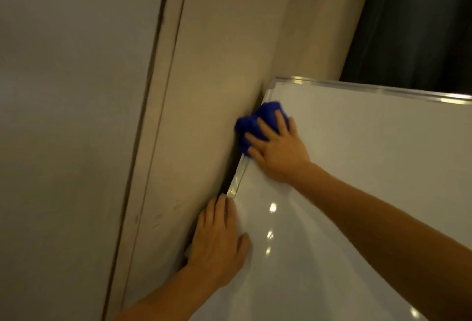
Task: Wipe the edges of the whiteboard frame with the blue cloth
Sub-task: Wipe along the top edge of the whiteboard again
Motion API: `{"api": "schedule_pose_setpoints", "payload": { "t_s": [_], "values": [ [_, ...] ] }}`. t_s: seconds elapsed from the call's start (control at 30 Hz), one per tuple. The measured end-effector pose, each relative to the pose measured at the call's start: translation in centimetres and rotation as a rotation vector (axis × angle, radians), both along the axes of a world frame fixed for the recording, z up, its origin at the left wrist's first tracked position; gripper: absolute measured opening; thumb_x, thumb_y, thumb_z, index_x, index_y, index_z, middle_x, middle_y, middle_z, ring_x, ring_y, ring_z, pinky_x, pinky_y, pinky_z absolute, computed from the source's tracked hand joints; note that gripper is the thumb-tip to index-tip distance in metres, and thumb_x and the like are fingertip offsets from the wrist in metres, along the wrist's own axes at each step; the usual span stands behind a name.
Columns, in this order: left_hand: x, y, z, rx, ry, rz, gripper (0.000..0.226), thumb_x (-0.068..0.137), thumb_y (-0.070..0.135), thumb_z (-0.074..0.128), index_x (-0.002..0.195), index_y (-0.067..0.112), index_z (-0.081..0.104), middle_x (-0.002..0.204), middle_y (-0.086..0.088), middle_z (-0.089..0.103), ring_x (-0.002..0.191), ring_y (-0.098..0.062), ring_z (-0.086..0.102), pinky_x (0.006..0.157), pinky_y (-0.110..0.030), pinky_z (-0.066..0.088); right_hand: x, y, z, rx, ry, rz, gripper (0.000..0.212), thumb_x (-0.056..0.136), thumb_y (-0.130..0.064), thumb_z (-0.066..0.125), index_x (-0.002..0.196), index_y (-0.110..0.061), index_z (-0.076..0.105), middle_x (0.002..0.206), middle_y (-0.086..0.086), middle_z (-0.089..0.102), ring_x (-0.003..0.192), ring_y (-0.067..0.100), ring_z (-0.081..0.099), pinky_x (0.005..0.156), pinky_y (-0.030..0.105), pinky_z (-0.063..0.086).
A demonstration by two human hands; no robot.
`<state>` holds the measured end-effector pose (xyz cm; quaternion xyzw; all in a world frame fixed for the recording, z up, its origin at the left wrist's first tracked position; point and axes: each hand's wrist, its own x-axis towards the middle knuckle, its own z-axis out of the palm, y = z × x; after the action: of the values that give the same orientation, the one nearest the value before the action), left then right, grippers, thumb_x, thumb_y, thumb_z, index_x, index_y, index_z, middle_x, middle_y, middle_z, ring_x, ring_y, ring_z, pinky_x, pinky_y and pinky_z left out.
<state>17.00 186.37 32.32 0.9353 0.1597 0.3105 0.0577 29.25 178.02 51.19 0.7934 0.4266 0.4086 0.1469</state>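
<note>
A whiteboard [357,180] with a silver metal frame [238,175] leans against a beige wall. My right hand [278,152] presses a blue cloth [255,121] onto the frame's left edge, a little below the top left corner. The cloth is bunched over the edge and partly hidden under my fingers. Lower down, my left hand [219,241] grips the same left edge, fingers wrapped behind it and thumb on the board's face.
A beige wall [217,65] stands directly behind the board's left edge, with a narrow dark gap between them. A grey door or panel [71,116] fills the left. A dark curtain [421,22] hangs at the upper right.
</note>
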Motion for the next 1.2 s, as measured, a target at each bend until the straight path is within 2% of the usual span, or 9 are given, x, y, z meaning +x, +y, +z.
{"api": "schedule_pose_setpoints", "payload": {
  "t_s": [0.1, 0.17, 0.33, 0.53, 0.63, 0.8, 0.93, 1.07, 1.2],
  "values": [
    [0.7, 0.1, 1.5, 0.008, -0.044, 0.027, 0.079, 0.087, 0.054, 0.039, 0.147, 0.003, 0.034, 0.153, -0.019, 0.037, 0.136, -0.037, 0.039, 0.112, -0.047, 0.033, -0.5, -0.9, -4.6, -0.302, 0.020, 0.260, 0.051, 0.102, -0.054, 0.021, 0.148, -0.039, 0.039, 0.162, 0.000, 0.028, 0.151, 0.038, 0.000, 0.118, 0.059, 0.001],
    [1.6, 0.3, 2.1, 0.030, -0.037, 0.043, 0.081, 0.088, 0.058, 0.028, 0.153, 0.010, 0.021, 0.160, -0.014, 0.023, 0.142, -0.034, 0.026, 0.116, -0.046, 0.024, 0.9, -1.3, -2.3, -0.355, -0.035, 0.256, 0.053, 0.101, -0.056, 0.017, 0.149, -0.042, 0.034, 0.162, -0.003, 0.026, 0.152, 0.033, -0.002, 0.118, 0.059, -0.001],
    [3.6, -0.3, 3.9, 0.051, -0.038, 0.002, 0.083, 0.086, 0.062, 0.008, 0.154, 0.015, 0.006, 0.164, -0.006, 0.004, 0.144, -0.030, 0.013, 0.118, -0.043, 0.018, 4.8, -1.3, 5.5, 0.111, -0.007, -0.048, 0.054, 0.100, -0.056, 0.011, 0.152, -0.045, 0.022, 0.166, -0.002, 0.011, 0.151, 0.036, -0.010, 0.118, 0.060, -0.007],
    [6.1, -0.8, 7.1, 0.059, -0.041, 0.042, 0.083, 0.087, 0.060, 0.022, 0.153, 0.010, 0.020, 0.160, -0.017, 0.021, 0.144, -0.035, 0.023, 0.118, -0.046, 0.021, 5.1, -2.2, 1.3, -0.279, -0.089, 0.306, 0.051, 0.103, -0.054, 0.017, 0.148, -0.041, 0.035, 0.161, -0.005, 0.030, 0.152, 0.030, 0.002, 0.120, 0.056, -0.003],
    [6.9, -1.2, 8.9, 0.106, -0.138, -0.018, 0.076, 0.083, 0.055, 0.036, 0.137, 0.005, 0.052, 0.141, -0.019, 0.053, 0.124, -0.038, 0.054, 0.100, -0.050, 0.047, 7.7, -2.6, 7.2, -0.066, -0.153, 0.123, 0.055, 0.101, -0.056, 0.011, 0.152, -0.041, 0.023, 0.165, -0.003, 0.017, 0.152, 0.032, -0.006, 0.119, 0.057, -0.009],
    [10.1, -2.4, 13.6, 0.189, -0.194, -0.049, 0.084, 0.086, 0.061, 0.004, 0.155, 0.012, 0.009, 0.163, -0.012, 0.014, 0.149, -0.029, 0.013, 0.121, -0.043, 0.013, 7.8, -1.3, 10.8, 0.110, -0.040, 0.028, 0.057, 0.101, -0.057, 0.015, 0.153, -0.038, 0.023, 0.166, 0.000, 0.013, 0.150, 0.037, -0.012, 0.119, 0.056, -0.010],
    [11.4, -2.3, 18.0, 0.248, -0.307, -0.068, 0.078, 0.090, 0.059, 0.010, 0.149, 0.011, 0.028, 0.149, -0.013, 0.038, 0.133, -0.026, 0.037, 0.113, -0.038, 0.028, 7.0, -1.2, 11.7, 0.009, -0.075, 0.062, 0.052, 0.102, -0.051, 0.017, 0.150, -0.039, 0.031, 0.165, -0.003, 0.016, 0.152, 0.034, -0.003, 0.118, 0.058, -0.008],
    [13.4, -0.8, 21.1, 0.135, -0.342, -0.070, 0.073, 0.096, 0.057, 0.024, 0.151, 0.008, 0.021, 0.158, -0.016, 0.025, 0.142, -0.030, 0.026, 0.114, -0.042, 0.029, 6.8, -2.0, 14.6, 0.296, 0.057, -0.087, 0.049, 0.102, -0.047, 0.023, 0.143, -0.028, 0.044, 0.156, 0.006, 0.031, 0.148, 0.041, 0.009, 0.119, 0.057, -0.001],
    [14.2, 0.5, 24.1, 0.064, -0.376, -0.073, 0.066, 0.096, 0.053, 0.034, 0.146, 0.010, 0.029, 0.149, -0.018, 0.036, 0.128, -0.034, 0.039, 0.104, -0.047, 0.040, 7.1, -4.5, 13.9, 0.161, 0.020, -0.023, 0.052, 0.102, -0.051, 0.020, 0.146, -0.034, 0.041, 0.160, 0.002, 0.028, 0.150, 0.037, 0.002, 0.118, 0.059, -0.006]
  ]
}}
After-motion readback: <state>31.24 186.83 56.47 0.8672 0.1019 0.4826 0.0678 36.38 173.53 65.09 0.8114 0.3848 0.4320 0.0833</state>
